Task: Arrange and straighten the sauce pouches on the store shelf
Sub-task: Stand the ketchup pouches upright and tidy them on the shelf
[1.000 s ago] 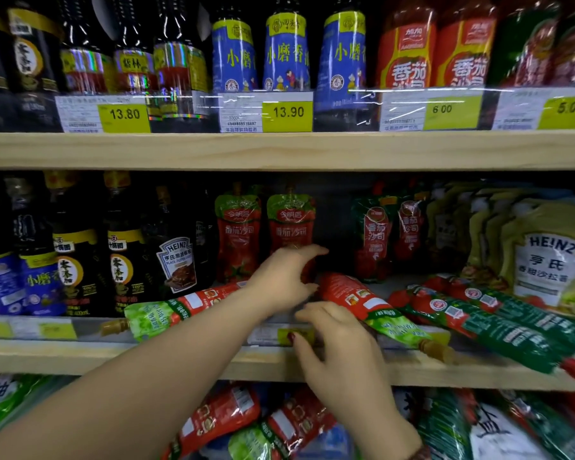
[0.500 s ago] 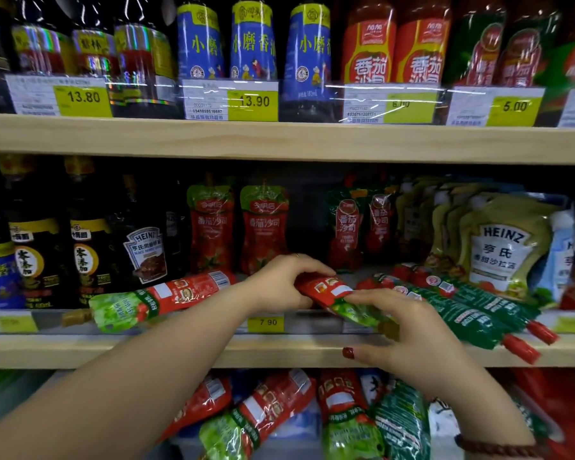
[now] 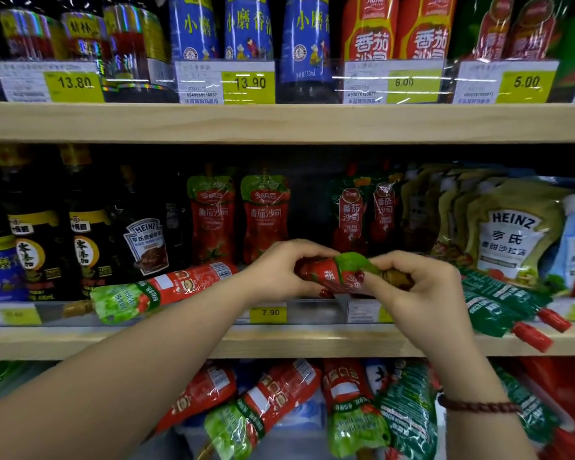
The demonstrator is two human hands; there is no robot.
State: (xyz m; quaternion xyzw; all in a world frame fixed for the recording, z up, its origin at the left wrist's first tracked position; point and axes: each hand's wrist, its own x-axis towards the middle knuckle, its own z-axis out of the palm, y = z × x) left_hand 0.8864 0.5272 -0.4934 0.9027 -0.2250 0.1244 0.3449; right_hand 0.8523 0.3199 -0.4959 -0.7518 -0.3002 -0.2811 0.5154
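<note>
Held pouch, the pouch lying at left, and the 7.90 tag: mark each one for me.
held pouch (image 3: 329,277): head view, on its red body.
lying pouch (image 3: 186,282): head view, on its red middle section.
7.90 tag (image 3: 269,312): head view, on the yellow price field.

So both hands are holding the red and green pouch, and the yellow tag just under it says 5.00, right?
Almost. The left hand and right hand do hold the red and green pouch, but the yellow tag just under it says 7.90, not 5.00. The head view shows it.
</note>
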